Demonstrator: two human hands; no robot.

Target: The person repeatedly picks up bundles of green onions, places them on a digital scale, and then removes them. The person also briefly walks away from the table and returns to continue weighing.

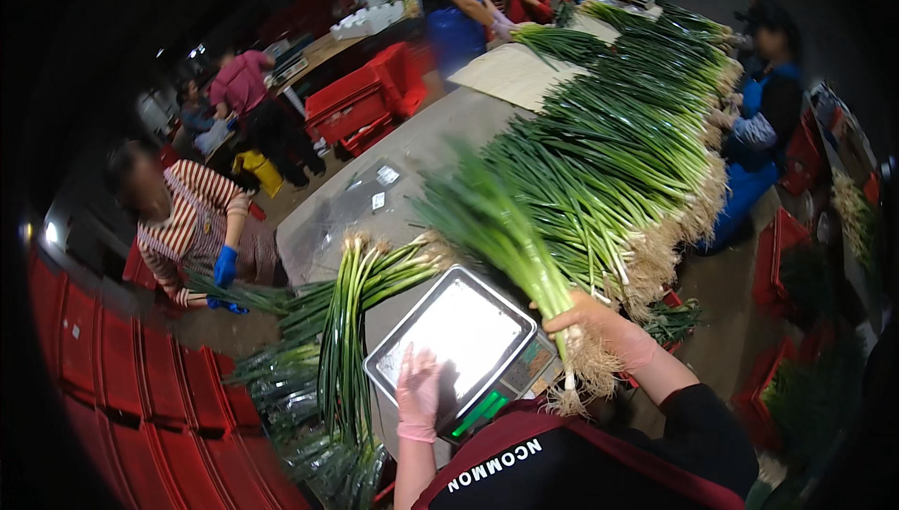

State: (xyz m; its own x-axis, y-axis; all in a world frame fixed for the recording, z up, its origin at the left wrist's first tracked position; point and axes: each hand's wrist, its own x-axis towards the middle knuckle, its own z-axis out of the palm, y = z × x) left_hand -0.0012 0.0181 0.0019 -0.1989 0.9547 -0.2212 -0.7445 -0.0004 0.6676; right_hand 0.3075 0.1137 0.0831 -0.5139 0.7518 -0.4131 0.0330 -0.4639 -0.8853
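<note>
My right hand (597, 327) is closed around the white stalks of a bunch of spring onions (520, 250), just above the shaggy roots. The bunch's green tops point away from me and are blurred. Over the near left part of a digital scale's bright metal plate (460, 334) is my left hand (420, 380), fingers extended and holding nothing; whether it touches the plate is unclear. A green-lit display (481, 413) shows on the scale's near side. Left of the scale, more spring onions (344, 327) lie across the table edge. A thin translucent glove covers each hand.
A long row of spring onions (618, 138) fills the table's right side, roots outward. Small labels (386, 174) lie on the grey tabletop (421, 138). At left, a person in blue gloves (225, 267) holds green leaves. Red crates (140, 376) stand lower left; other people work around the table.
</note>
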